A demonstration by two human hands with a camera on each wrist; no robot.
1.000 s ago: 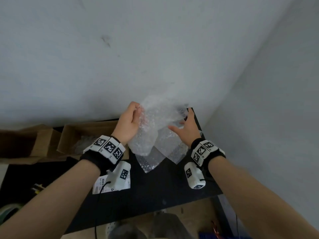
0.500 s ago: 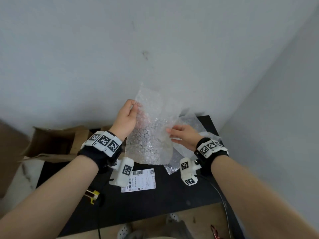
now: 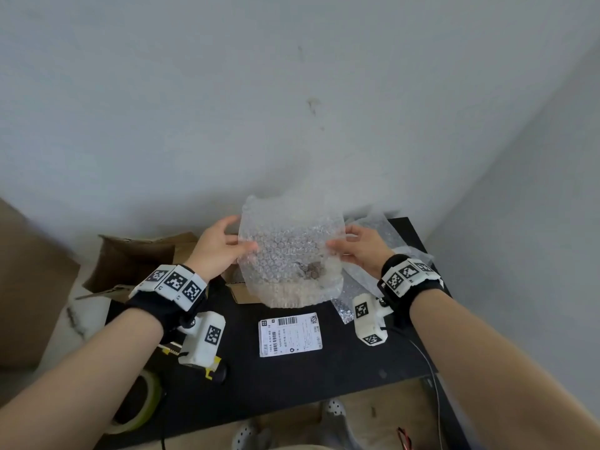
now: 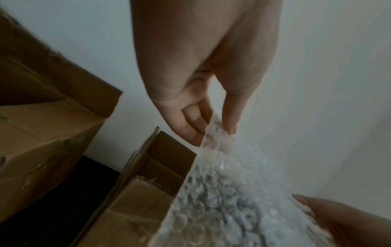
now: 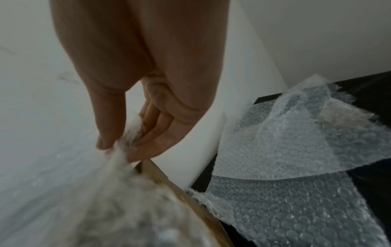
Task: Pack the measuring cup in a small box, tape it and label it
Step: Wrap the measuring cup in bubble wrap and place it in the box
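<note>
A clear bubble wrap sheet (image 3: 292, 254) hangs spread in the air above the black table (image 3: 341, 368). My left hand (image 3: 224, 245) pinches its left edge (image 4: 217, 133) between thumb and fingers. My right hand (image 3: 354, 248) pinches its right edge (image 5: 125, 147) the same way. An open small cardboard box (image 3: 240, 292) stands under the sheet, mostly hidden behind it; the left wrist view shows its raised flaps (image 4: 160, 160). A white shipping label (image 3: 290, 334) lies flat on the table in front. No measuring cup is visible.
More bubble wrap pieces (image 5: 296, 167) lie at the table's right back corner. A larger open cardboard box (image 3: 130, 264) stands at the left. A roll of tape (image 3: 139, 404) and a yellow-black tool (image 3: 211, 371) lie near the front left. Walls close in behind and right.
The crumpled bubble wrap has been pulled out flat between both hands, which moved apart to its two edges. The view shifted, bringing the label and tape roll into sight.
</note>
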